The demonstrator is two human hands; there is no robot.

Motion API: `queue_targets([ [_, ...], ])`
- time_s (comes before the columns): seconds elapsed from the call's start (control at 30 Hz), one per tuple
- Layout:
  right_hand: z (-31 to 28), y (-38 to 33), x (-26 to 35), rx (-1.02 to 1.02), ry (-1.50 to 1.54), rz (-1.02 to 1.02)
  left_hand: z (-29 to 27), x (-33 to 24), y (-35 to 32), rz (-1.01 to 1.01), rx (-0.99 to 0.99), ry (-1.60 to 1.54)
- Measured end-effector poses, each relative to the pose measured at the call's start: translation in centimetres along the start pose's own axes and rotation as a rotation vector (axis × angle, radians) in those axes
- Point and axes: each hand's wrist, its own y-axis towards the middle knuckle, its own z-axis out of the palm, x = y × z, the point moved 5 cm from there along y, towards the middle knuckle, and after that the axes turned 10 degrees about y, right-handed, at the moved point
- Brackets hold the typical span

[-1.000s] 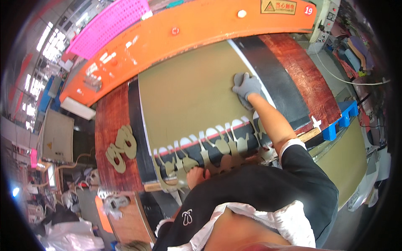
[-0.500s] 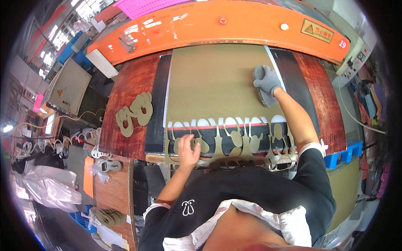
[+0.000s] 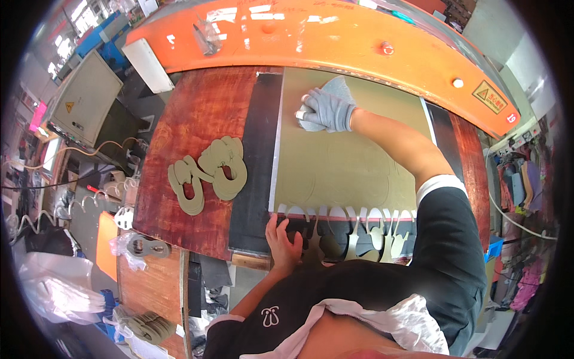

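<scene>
Sheet lies on the table; cut pieces at its nine o'clock, machine housing at twelve.

One head-worn fisheye view looks steeply down, close over the surface, edges bending toward its rim

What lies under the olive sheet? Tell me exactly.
Under the olive sheet a black mat shows along its left side and through the cut-outs at the near edge, over the reddish wooden table. Whatever lies beneath the sheet's middle is covered.
</scene>
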Motion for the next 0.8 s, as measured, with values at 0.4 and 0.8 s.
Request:
queue_targets([
  [0.4, 5.2, -2.1, -0.9, 0.009, 0.166, 0.032, -0.1, 0.8, 0.9, -0.072, 0.023, -0.219],
  [0.8, 8.9, -44.1, 13.2, -0.259, 0.315, 1.890, 1.6, 2.7, 1.4, -0.190, 0.100, -0.457],
])
